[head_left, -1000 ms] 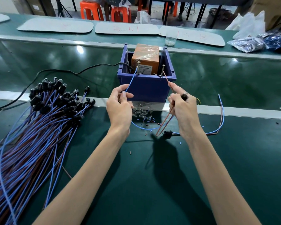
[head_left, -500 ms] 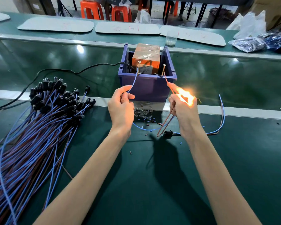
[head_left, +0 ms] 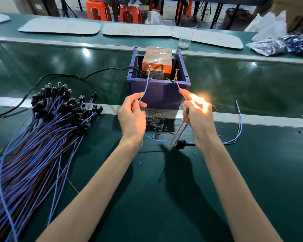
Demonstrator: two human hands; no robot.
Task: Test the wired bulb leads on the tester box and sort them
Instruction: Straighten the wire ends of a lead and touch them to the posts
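Note:
An orange tester box [head_left: 157,58] sits inside a purple bin [head_left: 157,92] with two upright screw contacts at its front. My left hand [head_left: 132,117] pinches a blue lead [head_left: 145,89] whose tip touches the left contact. My right hand [head_left: 197,117] pinches the brown lead [head_left: 179,87], its tip on the right contact, and holds the bulb [head_left: 198,103], which glows bright orange. The lead's slack loops down onto the belt below my hands.
A large bundle of blue and brown bulb leads [head_left: 33,137] fans out at the left. One bulb lead [head_left: 237,130] lies at the right. Loose glass bulbs and wire scraps [head_left: 155,121] lie in front of the bin. A black power cable [head_left: 63,77] runs left.
One second ago the bulb in my right hand was dark; it lit half a second ago and still glows. Both hands have barely moved.

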